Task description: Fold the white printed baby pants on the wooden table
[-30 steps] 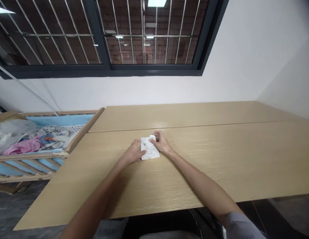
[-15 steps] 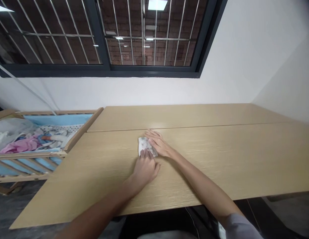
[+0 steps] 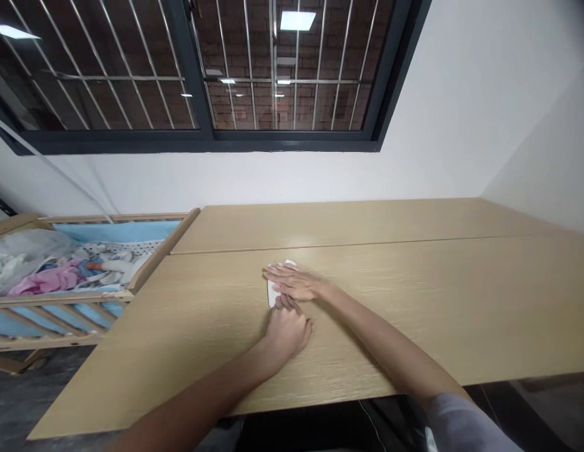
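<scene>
A small folded white cloth (image 3: 273, 291) with a faint print lies on the light wooden table (image 3: 414, 295). My right hand (image 3: 294, 282) lies flat on top of it, fingers stretched out to the left, so only its left edge and a far corner show. My left hand (image 3: 288, 326) rests just in front, fingers curled, fingertips touching the cloth's near edge.
A wooden crib (image 3: 61, 301) with blue lining stands at the table's left edge, filled with a heap of pink and white clothes (image 3: 51, 276). A white wall and a barred dark-framed window (image 3: 202, 75) rise behind the table.
My left hand moved from the cloth's left side round to its near edge. My right hand went from pinching the far side to lying flat over the cloth, which looks smaller.
</scene>
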`<action>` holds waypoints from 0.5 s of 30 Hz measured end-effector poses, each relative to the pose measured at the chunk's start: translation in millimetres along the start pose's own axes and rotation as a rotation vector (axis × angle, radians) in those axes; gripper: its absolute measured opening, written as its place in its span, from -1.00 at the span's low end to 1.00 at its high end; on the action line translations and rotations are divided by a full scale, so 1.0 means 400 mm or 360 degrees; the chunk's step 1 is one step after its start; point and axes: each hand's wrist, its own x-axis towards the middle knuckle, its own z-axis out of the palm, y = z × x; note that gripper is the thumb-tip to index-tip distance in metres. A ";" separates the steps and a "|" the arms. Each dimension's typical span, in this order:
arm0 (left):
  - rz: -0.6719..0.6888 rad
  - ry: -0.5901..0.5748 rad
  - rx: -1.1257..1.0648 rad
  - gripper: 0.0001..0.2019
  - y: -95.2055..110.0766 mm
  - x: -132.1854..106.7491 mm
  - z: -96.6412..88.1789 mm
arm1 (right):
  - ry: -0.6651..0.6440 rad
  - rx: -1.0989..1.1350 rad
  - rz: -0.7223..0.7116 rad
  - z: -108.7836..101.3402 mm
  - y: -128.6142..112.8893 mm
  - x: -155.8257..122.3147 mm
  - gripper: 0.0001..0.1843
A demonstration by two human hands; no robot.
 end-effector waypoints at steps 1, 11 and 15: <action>-0.0011 0.0007 0.0017 -0.44 0.003 0.000 0.004 | 0.0013 -0.0043 0.0032 -0.008 0.017 0.014 -0.45; -0.0290 -0.0054 -0.0073 -0.49 -0.057 0.033 -0.101 | 0.0240 0.0028 0.0409 -0.044 0.089 0.081 -0.33; -0.0470 0.0042 -0.0044 -0.51 -0.129 0.061 -0.124 | 0.0827 0.0356 0.0603 -0.050 0.094 0.065 -0.41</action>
